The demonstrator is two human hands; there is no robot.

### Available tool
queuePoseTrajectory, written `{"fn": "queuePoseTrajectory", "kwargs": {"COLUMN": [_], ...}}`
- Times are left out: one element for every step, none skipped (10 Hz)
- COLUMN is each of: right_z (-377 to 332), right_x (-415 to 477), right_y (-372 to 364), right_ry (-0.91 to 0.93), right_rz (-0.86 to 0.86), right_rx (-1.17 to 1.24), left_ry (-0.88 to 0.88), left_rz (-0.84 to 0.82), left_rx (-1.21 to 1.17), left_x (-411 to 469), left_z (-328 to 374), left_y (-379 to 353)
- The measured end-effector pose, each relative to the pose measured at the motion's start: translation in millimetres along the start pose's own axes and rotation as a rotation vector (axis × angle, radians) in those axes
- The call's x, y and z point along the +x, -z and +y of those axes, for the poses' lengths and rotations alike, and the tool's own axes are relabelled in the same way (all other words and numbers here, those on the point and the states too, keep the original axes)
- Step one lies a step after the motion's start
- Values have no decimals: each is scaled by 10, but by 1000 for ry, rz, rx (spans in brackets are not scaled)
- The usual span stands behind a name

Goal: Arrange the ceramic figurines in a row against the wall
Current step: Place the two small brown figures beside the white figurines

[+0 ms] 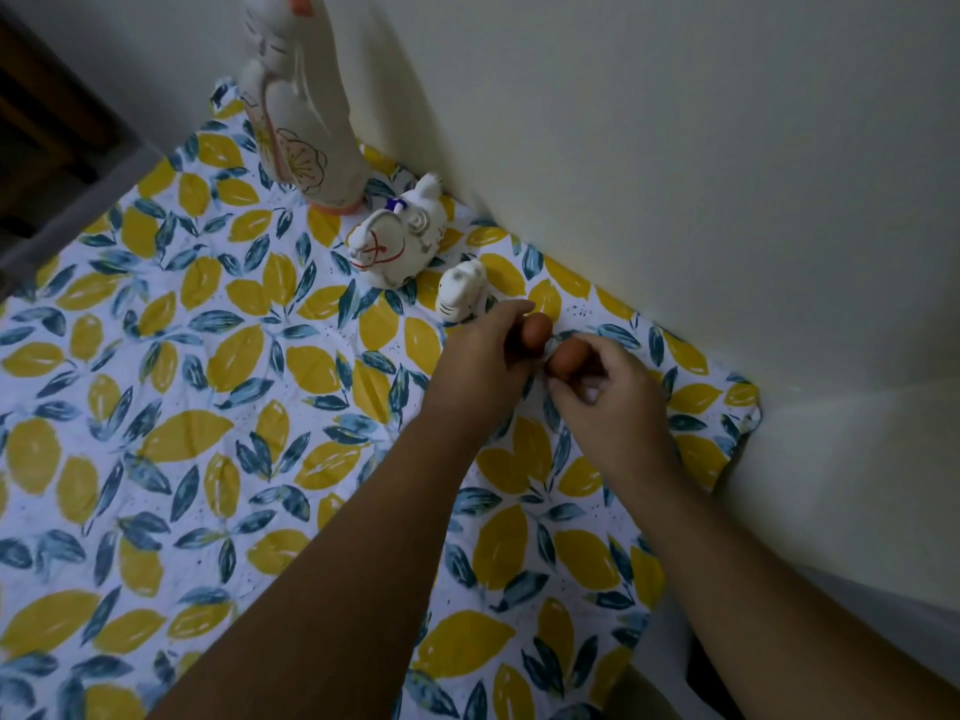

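While no writing shows, left hand [480, 363] grips brown figurine [536, 331] — right hand [610, 402] another.

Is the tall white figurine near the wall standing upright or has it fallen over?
Upright. The tall white figurine stands on its pink base on the leaf-print cloth, rising beside the wall.

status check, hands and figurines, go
Left hand holds a brown piece; right hand holds another. Three white figurines lined along the wall. Spot beside the smallest one open, nothing blocking.
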State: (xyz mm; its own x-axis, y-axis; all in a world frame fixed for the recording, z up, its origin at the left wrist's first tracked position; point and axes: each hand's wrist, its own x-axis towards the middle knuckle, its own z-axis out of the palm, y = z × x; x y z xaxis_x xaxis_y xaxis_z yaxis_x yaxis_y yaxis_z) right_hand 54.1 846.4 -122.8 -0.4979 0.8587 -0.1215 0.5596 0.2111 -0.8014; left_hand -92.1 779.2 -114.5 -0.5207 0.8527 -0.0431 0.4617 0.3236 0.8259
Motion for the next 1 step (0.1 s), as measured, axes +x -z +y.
{"fn": "queuePoseTrajectory", "kwargs": {"right_z": [-80], "right_x": [-53], "right_y": [57], "right_ry": [-2], "right_rz": [20], "right_rx": [4], "left_ry": [51], "left_rz": [24], "left_rx": [48], "left_x": [-60], "left_z": [76], "left_y": [36]}}
